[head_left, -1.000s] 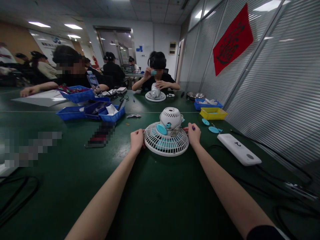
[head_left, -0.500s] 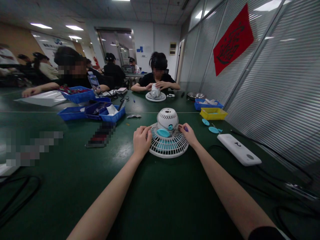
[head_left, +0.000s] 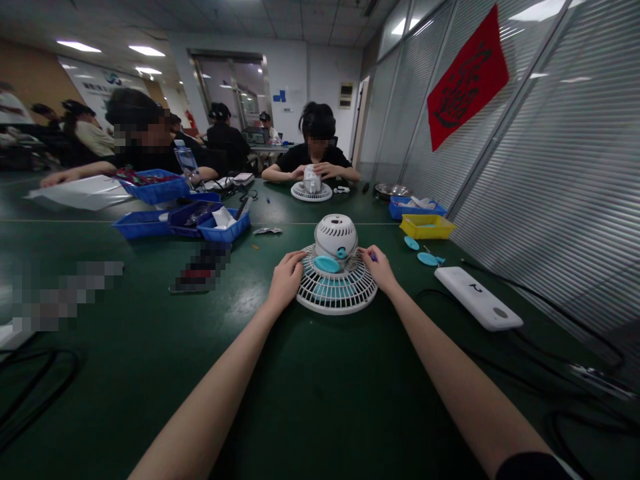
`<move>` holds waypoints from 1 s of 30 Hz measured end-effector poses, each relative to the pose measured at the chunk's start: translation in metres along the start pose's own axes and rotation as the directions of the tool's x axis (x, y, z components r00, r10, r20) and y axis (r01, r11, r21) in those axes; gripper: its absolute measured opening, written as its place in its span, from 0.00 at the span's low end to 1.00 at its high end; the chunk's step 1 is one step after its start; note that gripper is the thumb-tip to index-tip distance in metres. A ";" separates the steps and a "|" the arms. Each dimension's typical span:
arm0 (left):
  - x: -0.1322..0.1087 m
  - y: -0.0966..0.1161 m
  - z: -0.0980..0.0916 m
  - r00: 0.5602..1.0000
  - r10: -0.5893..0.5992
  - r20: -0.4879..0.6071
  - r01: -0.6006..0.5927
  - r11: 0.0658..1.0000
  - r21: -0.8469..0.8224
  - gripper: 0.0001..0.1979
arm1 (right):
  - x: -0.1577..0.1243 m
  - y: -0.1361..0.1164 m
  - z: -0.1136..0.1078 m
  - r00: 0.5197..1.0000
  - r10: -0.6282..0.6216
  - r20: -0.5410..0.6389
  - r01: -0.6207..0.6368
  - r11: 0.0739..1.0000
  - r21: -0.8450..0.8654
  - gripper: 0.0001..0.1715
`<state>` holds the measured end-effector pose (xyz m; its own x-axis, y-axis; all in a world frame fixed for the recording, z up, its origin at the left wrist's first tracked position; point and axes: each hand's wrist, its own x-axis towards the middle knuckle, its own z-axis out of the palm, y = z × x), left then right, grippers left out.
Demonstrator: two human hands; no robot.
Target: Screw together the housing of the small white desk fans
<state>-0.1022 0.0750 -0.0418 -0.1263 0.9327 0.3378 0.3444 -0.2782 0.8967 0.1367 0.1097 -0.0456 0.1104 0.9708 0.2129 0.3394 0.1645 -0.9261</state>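
Observation:
A white desk fan (head_left: pixel 336 233) lies face down before me, its round vented motor housing on top and its slatted grille (head_left: pixel 337 303) on the table. Light blue blades show through the slats, and a light blue disc (head_left: pixel 327 264) sits against the housing. On the left, my left hand (head_left: pixel 287 277) has its fingers curled onto the grille's rim. My right hand (head_left: pixel 380 268) is closed at the right side of the grille, with a small purple thing (head_left: pixel 373 256) between its fingers; its kind is not clear. The right fingertips are partly hidden.
Blue bins (head_left: pixel 225 227) with parts stand left of the fan, near a dark phone-like slab (head_left: pixel 200 270). To the right are a yellow bin (head_left: pixel 427 227), light blue discs (head_left: pixel 427 259), a white power bank (head_left: pixel 479 299) and black cables. Across the table, a person handles another fan (head_left: pixel 311 192).
My left hand has shifted slightly, its fingers drawn closer together on the grille's rim. My right hand and the fan stay nearly in place.

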 end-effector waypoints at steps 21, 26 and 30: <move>0.001 -0.004 0.001 1.000 0.004 -0.006 -0.004 1.000 -0.012 0.14 | 0.004 0.005 0.002 0.999 -0.032 -0.012 0.033 0.999 0.028 0.09; 0.001 -0.003 0.001 1.000 0.005 -0.006 -0.005 1.000 -0.003 0.14 | 0.002 0.003 0.000 1.000 -0.022 -0.004 0.022 0.999 0.025 0.09; 0.001 -0.004 0.001 1.000 0.014 0.001 -0.014 1.000 0.016 0.15 | 0.001 0.002 0.000 1.000 -0.013 0.001 0.013 1.000 0.023 0.09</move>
<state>-0.1027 0.0774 -0.0455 -0.1209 0.9288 0.3503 0.3609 -0.2876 0.8872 0.1373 0.1110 -0.0472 0.1047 0.9689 0.2243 0.3193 0.1808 -0.9302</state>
